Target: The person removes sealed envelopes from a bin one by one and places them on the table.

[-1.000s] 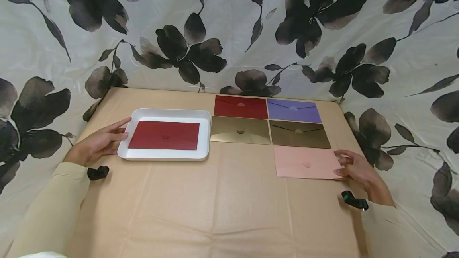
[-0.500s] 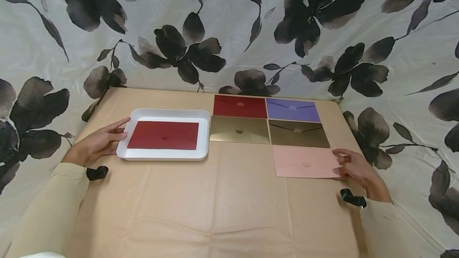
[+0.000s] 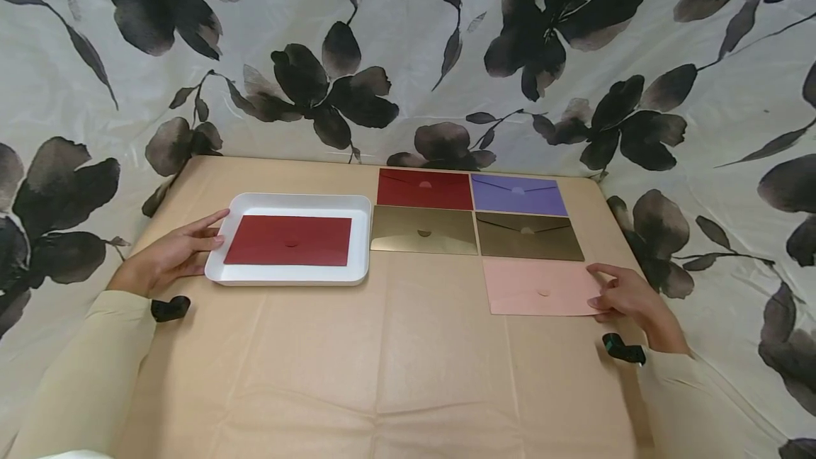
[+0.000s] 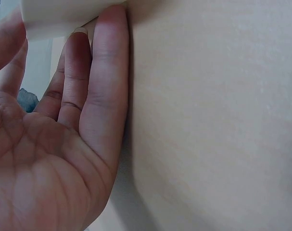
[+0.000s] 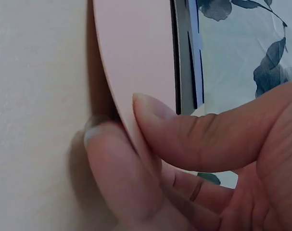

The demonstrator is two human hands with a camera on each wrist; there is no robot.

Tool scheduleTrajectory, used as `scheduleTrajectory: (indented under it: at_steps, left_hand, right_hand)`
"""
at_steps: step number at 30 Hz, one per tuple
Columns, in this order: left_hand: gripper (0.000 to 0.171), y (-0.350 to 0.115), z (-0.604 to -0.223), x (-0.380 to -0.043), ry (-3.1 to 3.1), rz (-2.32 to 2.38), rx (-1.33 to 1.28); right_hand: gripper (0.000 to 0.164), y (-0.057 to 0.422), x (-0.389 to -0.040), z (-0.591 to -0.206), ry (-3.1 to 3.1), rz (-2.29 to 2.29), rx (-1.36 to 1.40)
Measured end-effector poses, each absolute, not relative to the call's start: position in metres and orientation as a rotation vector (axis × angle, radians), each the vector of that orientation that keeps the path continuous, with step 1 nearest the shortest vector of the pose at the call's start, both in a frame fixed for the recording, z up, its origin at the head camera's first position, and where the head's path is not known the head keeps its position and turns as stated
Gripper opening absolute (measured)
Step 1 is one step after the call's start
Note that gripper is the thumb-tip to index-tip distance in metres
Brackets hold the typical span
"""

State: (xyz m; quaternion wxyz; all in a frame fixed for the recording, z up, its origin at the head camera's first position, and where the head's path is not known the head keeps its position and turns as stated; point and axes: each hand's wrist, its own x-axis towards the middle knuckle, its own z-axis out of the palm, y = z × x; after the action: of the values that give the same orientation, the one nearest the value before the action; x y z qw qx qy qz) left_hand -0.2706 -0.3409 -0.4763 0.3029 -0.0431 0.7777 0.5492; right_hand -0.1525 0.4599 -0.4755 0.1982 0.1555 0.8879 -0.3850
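Observation:
In the head view my right hand [image 3: 631,303] pinches the right edge of a pink envelope [image 3: 532,285]. Its thumb [image 5: 198,137] lies on the upper face, and a fingertip is underneath, where the paper bows up off the table with a shadow below. At the left, my left hand [image 3: 178,253] touches the left side of a white tray [image 3: 363,232] with fairly straight fingers [image 4: 105,82], their tips right at its edge. A red envelope [image 3: 287,239], its round notch toward me, lies flat in that tray.
Above the pink envelope, edges close together, lie a second red envelope [image 3: 423,190], a purple envelope [image 3: 518,195], a shiny gold envelope [image 3: 423,231] and a darker bronze envelope [image 3: 529,237]. A floral cloth [image 3: 408,55] runs behind the beige-covered table [image 3: 382,374].
The head view has drifted slightly, so everything sits a little further left in it. Both hands keep their places at the tray and the pink envelope.

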Motion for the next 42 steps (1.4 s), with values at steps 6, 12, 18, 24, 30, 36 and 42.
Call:
scheduleTrajectory:
  at_steps: [6, 12, 18, 24, 30, 36, 42]
  left_hand:
    - [0.078, -0.342, -0.477, -0.271, 2.066, 1.465, -0.110]
    - [0.078, -0.343, -0.478, -0.270, 2.078, 1.451, -0.104]
    - [0.078, -0.342, -0.478, -0.271, 2.073, 1.449, -0.100]
    - [0.077, -0.340, -0.477, -0.272, 2.055, 1.465, -0.108]
    - [0.080, -0.339, -0.475, -0.270, 2.043, 1.481, -0.114]
    - [0.080, -0.340, -0.475, -0.270, 2.037, 1.493, -0.114]
    - [0.079, -0.341, -0.477, -0.270, 2.033, 1.497, -0.109]
  right_hand:
    - [0.076, 0.459, -0.156, -0.475, 2.555, -0.889, 0.383]
    - [0.077, 0.460, -0.158, -0.473, 2.595, -0.775, 0.309]
    - [0.071, 0.467, -0.156, -0.470, 2.626, -0.770, 0.306]
    - [0.059, 0.471, -0.151, -0.470, 2.680, -0.926, 0.351]
    - [0.050, 0.466, -0.153, -0.470, 2.692, -1.062, 0.302]
    - [0.048, 0.455, -0.162, -0.468, 2.580, -1.291, 0.241]
    - [0.045, 0.436, -0.168, -0.466, 2.516, -1.414, 0.195]
